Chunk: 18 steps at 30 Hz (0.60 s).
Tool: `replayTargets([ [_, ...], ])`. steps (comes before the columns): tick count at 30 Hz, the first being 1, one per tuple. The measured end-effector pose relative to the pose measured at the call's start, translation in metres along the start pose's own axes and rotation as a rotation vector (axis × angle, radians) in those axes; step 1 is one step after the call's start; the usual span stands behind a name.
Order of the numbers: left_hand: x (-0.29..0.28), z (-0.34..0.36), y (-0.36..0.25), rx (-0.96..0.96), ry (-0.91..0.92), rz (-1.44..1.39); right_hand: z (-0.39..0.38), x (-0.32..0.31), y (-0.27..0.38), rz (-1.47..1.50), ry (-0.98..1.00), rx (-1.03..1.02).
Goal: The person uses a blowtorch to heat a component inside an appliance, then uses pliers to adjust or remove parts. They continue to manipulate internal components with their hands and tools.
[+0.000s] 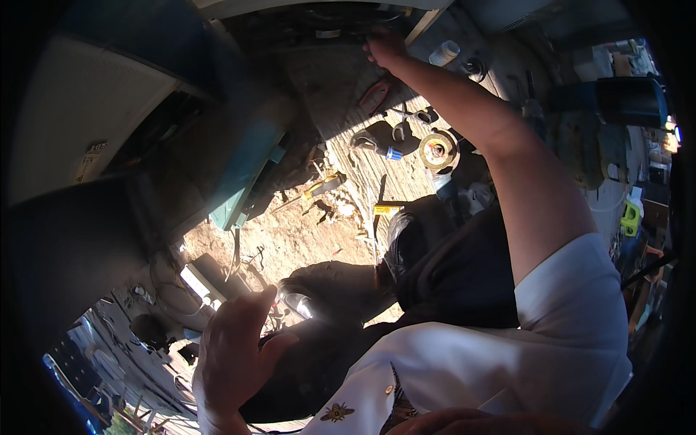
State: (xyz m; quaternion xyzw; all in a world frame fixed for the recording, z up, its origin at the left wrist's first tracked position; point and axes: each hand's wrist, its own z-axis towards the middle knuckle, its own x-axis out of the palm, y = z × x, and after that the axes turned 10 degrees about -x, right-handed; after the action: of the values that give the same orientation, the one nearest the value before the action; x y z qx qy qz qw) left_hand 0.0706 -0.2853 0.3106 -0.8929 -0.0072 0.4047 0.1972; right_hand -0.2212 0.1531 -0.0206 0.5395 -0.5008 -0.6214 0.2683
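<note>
Head view, right hand (384, 48) grip closed inside dark machine opening (312, 25), left hand (235, 348) open, empty.

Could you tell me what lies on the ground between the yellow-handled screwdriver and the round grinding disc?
In the head view, a tool with a blue tip lies between the screwdriver and the disc.

Sunlit dirt ground (304, 239) by my feet, littered: yellow-handled screwdriver (324, 185), red-handled pliers (375, 95), scissors (399, 129), round grinding disc (437, 151), white cylinder (444, 53). Teal panel (243, 181) leans at left. 1 black shoe (397, 243) beside the yellow-black tool (386, 209).
</note>
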Motion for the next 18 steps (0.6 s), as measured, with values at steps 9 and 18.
replayTargets([
  [9, 0.013, 0.005, 0.001, -0.016, -0.046, -0.108, -0.236, -0.028, 0.079, -0.548, 0.886, 0.038],
  [18, 0.025, 0.107, 0.006, -0.186, 0.153, -1.225, -0.28, 0.037, 0.237, -0.176, 1.112, -0.999],
])
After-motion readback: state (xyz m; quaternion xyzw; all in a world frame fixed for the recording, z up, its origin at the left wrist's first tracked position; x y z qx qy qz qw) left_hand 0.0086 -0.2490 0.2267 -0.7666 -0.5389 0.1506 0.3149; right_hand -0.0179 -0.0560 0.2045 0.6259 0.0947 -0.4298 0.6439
